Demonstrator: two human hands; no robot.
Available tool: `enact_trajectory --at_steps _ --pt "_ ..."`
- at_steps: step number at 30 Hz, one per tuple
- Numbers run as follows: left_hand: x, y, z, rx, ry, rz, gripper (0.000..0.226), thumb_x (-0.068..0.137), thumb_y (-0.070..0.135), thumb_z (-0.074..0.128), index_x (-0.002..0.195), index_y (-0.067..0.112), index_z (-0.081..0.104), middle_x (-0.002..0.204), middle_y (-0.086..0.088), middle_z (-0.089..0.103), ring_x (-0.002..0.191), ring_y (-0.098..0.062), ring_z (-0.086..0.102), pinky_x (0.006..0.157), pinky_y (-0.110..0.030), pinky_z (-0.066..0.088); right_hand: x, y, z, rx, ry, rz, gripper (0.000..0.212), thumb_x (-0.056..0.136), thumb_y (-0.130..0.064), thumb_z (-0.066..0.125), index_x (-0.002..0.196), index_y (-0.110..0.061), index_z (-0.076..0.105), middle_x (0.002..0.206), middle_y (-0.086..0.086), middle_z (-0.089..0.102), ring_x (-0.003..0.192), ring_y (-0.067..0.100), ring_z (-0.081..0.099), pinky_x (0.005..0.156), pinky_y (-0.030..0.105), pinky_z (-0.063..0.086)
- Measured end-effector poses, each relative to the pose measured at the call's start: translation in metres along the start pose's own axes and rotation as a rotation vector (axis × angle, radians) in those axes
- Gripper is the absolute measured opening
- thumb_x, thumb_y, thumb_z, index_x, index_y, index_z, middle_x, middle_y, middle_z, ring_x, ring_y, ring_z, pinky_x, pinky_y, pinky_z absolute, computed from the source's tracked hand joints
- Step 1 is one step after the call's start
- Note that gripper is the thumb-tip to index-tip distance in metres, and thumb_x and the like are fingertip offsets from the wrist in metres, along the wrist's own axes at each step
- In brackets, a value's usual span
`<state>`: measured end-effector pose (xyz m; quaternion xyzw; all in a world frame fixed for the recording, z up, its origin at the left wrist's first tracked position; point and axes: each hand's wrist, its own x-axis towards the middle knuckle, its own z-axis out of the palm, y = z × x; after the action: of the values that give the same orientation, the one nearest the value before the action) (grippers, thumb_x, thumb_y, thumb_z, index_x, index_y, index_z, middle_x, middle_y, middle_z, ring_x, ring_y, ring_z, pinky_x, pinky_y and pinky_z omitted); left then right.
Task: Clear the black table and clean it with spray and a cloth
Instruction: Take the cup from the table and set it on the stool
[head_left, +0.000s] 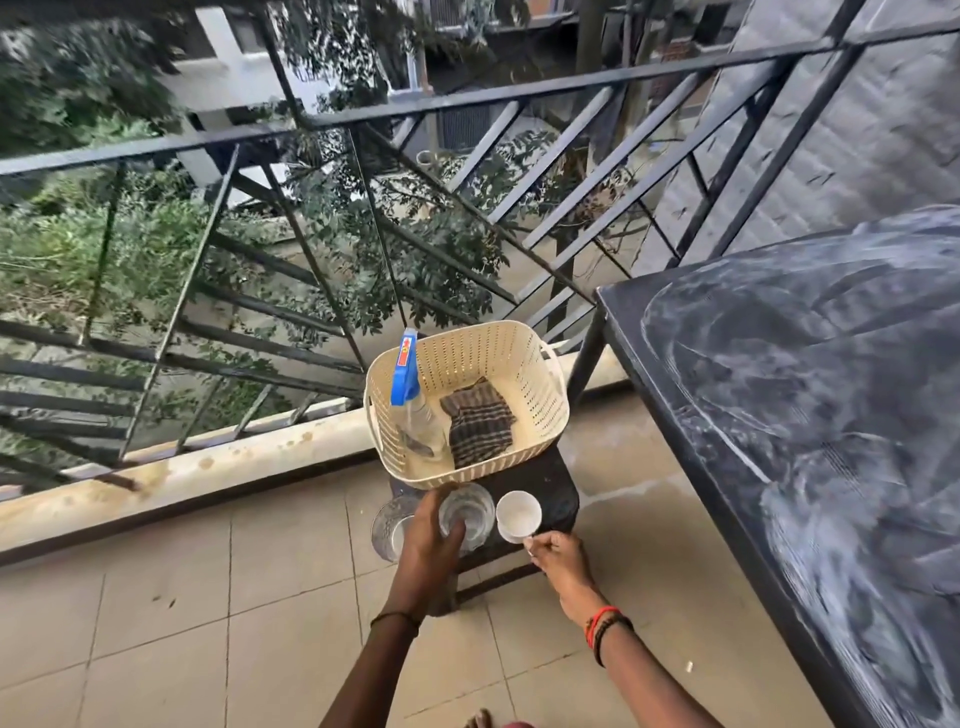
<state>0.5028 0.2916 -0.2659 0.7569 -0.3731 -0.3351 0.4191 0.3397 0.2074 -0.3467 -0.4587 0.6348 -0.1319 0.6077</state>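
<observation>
The black table (737, 395) fills the right side, its top streaked with white dust. On a small dark stool (545, 483) stands a cream basket (540, 364) holding a spray bottle (410, 400) with a blue head and a striped cloth (480, 423). In front of the basket, two clear glasses (475, 512) (387, 527) and a white cup (517, 514) sit on the stool. My left hand (431, 535) grips the middle glass, fingers over its rim. My right hand (558, 558) pinches the white cup's handle.
A dark metal railing (311, 260) runs along the balcony edge behind the stool, above a low concrete kerb (208, 467). Beige floor tiles (234, 623) lie in front. A grey wall (857, 130) rises behind the table. My foot (480, 719) shows at the bottom.
</observation>
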Motion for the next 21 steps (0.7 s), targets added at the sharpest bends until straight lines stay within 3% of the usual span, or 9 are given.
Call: enact_trajectory --at_steps 4,8,13,16,18,21 --pt "0.004 0.001 0.001 0.006 -0.019 0.003 0.042 0.083 0.023 0.053 0.124 0.013 0.053 0.117 0.005 0.059 0.106 0.006 0.051 0.085 0.004 0.033 0.006 -0.001 0.004 0.033 -0.01 0.019 0.02 0.084 0.0 0.063 0.067 -0.01 0.059 0.065 0.006 0.056 0.068 0.016 0.049 0.065 0.027 0.042" --pt "0.005 0.0 0.003 0.027 -0.02 0.008 0.042 0.085 0.02 0.054 0.126 0.011 0.053 0.12 0.002 0.059 0.107 -0.005 0.054 0.086 0.003 0.035 0.009 -0.002 0.005 0.015 -0.016 0.02 0.02 0.084 -0.002 0.065 0.066 -0.012 0.06 0.065 0.002 0.059 0.069 0.015 0.052 0.07 0.028 0.044" --pt "0.004 0.002 0.005 0.034 -0.023 0.008 0.037 0.09 0.006 0.058 0.125 0.014 0.051 0.117 0.005 0.058 0.104 0.007 0.051 0.082 0.004 0.036 0.004 -0.008 0.002 0.013 -0.009 0.037 0.015 0.082 -0.005 0.068 0.073 -0.012 0.058 0.071 0.003 0.06 0.069 0.012 0.053 0.063 0.019 0.044" --pt "0.004 0.005 0.005 0.055 -0.026 0.011 0.036 0.091 0.008 0.058 0.125 0.014 0.052 0.117 0.006 0.058 0.103 0.004 0.053 0.083 0.002 0.037 -0.003 -0.016 -0.001 0.017 -0.01 0.033 0.018 0.08 -0.005 0.07 0.076 -0.015 0.056 0.079 0.002 0.061 0.075 0.011 0.055 0.066 0.019 0.044" --pt "0.003 0.008 0.005 0.063 -0.026 0.027 0.035 0.091 0.011 0.057 0.125 0.014 0.053 0.119 0.005 0.059 0.105 -0.004 0.054 0.09 -0.009 0.042 -0.009 -0.019 -0.005 0.012 -0.008 0.035 0.02 0.08 -0.005 0.071 0.077 -0.016 0.054 0.085 0.005 0.061 0.083 0.016 0.056 0.071 0.021 0.043" --pt "-0.001 0.023 0.008 0.042 -0.009 0.058 0.028 0.092 0.017 0.055 0.12 0.017 0.056 0.118 0.003 0.062 0.109 -0.012 0.057 0.094 -0.026 0.047 -0.025 -0.027 -0.012 0.014 0.018 0.043 0.017 0.08 -0.002 0.069 0.086 -0.009 0.055 0.082 0.002 0.06 0.083 0.016 0.057 0.063 0.014 0.041"
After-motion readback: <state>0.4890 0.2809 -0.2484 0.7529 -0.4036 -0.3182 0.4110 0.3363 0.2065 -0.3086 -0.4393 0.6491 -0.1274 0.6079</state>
